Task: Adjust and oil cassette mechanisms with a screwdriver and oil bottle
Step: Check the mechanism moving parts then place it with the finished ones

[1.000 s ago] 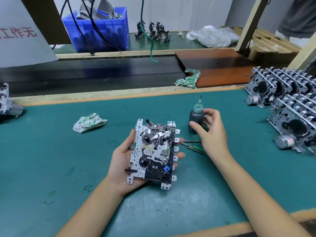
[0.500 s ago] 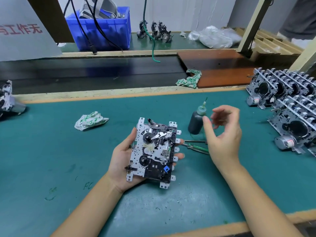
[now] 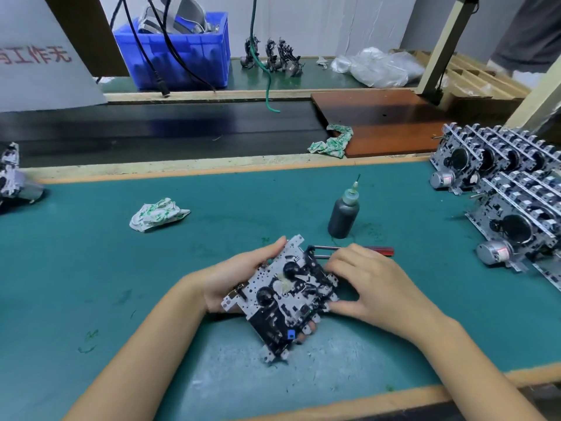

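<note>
My left hand (image 3: 230,278) holds a metal cassette mechanism (image 3: 282,296) from below, tilted, with the thumb on its far left edge and fingertips showing under its near right side. My right hand (image 3: 373,284) grips the mechanism's right edge, fingers curled over the top and thumb lower down. A dark oil bottle (image 3: 343,215) with a thin needle tip stands upright on the green mat behind the hands, untouched. A screwdriver (image 3: 379,251) with a red handle lies on the mat just past my right hand, its shaft partly hidden by the fingers.
Rows of cassette mechanisms (image 3: 510,202) stand along the right. A crumpled cloth (image 3: 158,214) lies to the left, another cloth (image 3: 331,144) by a wooden board (image 3: 379,123). One mechanism (image 3: 12,177) sits at the left edge. A blue bin (image 3: 182,56) is beyond the dark belt (image 3: 151,132).
My right hand let go of the oil bottle, which stays standing, and came down onto the mechanism's right edge. My left hand turned and tilted the mechanism.
</note>
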